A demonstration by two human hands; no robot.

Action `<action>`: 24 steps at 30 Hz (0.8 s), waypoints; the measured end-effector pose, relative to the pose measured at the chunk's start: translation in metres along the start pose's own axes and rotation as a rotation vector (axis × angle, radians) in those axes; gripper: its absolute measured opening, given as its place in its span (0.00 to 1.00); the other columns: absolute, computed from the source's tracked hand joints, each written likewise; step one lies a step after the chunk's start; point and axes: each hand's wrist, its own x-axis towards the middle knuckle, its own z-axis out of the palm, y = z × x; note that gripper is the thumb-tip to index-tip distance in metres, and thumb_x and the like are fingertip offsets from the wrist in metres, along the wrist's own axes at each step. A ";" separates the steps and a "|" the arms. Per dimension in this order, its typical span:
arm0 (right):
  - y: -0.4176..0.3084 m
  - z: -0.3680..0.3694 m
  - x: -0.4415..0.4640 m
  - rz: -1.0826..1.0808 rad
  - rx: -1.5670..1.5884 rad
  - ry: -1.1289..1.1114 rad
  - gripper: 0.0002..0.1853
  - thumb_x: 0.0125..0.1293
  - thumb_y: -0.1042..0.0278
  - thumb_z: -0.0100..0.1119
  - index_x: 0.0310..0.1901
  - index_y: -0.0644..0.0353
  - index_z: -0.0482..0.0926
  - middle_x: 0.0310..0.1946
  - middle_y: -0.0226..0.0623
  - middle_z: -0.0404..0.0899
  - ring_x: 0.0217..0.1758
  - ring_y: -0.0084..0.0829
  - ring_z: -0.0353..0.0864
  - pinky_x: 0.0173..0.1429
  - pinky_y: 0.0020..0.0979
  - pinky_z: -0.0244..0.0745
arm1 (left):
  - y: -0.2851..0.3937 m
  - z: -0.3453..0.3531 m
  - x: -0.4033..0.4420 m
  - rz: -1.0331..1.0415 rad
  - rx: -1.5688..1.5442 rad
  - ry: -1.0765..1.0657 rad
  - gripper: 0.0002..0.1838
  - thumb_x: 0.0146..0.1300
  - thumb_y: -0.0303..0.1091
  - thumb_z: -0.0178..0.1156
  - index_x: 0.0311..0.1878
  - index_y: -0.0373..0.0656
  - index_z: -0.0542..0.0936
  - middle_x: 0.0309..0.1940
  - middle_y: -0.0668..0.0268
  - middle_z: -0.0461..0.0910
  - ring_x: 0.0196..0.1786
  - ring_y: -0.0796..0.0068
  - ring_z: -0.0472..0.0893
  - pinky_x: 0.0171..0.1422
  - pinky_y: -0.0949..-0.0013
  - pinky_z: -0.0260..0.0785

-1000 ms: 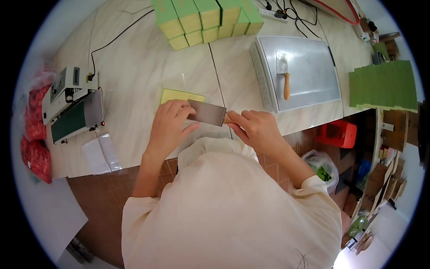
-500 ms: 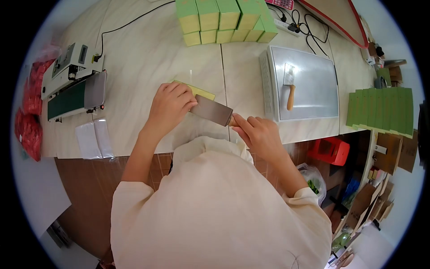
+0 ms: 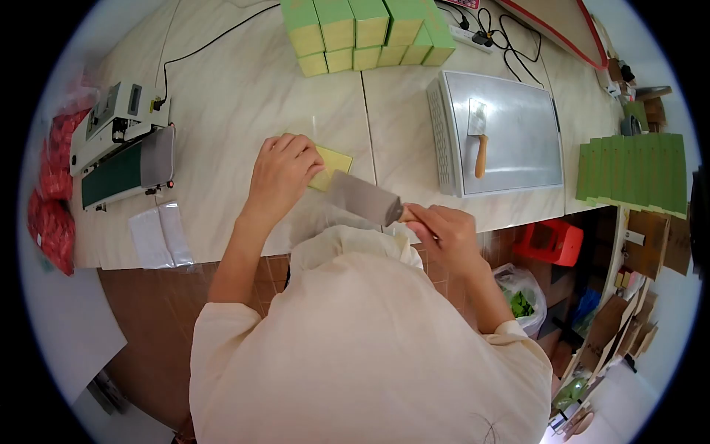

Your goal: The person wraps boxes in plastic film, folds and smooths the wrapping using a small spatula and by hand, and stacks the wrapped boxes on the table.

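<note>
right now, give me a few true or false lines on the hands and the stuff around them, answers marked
1. The left hand touches the yellow-green piece. True.
2. The right hand holds the wide blade by its metal. False: it grips the wooden handle.
3. A scraper lies on the silver-topped box. True.
4. The red plastic item stands on the table. False: it is lower down, below the tabletop.
5. The power strip lies left of the stacked green boxes. False: it lies to their right.
</note>
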 end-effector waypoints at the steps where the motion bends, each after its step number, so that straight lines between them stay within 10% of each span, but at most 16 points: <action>1: -0.002 0.005 0.003 0.003 0.001 0.008 0.10 0.61 0.67 0.67 0.43 0.59 0.83 0.19 0.30 0.74 0.20 0.32 0.74 0.23 0.32 0.66 | -0.001 0.000 0.001 0.007 0.003 -0.003 0.05 0.57 0.30 0.66 0.32 0.44 0.79 0.36 0.69 0.76 0.45 0.66 0.75 0.53 0.62 0.64; 19: 0.005 0.023 0.036 -0.057 -0.203 0.053 0.06 0.65 0.61 0.64 0.38 0.51 0.82 0.16 0.28 0.70 0.17 0.31 0.72 0.21 0.34 0.64 | -0.004 -0.003 0.002 -0.100 0.021 -0.048 0.09 0.54 0.27 0.67 0.37 0.45 0.79 0.40 0.69 0.78 0.47 0.64 0.76 0.51 0.62 0.67; 24: 0.009 0.026 0.042 -0.040 -0.183 0.042 0.06 0.66 0.61 0.63 0.38 0.50 0.82 0.16 0.28 0.70 0.17 0.32 0.72 0.21 0.34 0.65 | 0.015 -0.012 0.023 -0.015 0.059 0.127 0.11 0.54 0.29 0.68 0.41 0.46 0.80 0.50 0.69 0.76 0.58 0.62 0.73 0.64 0.58 0.63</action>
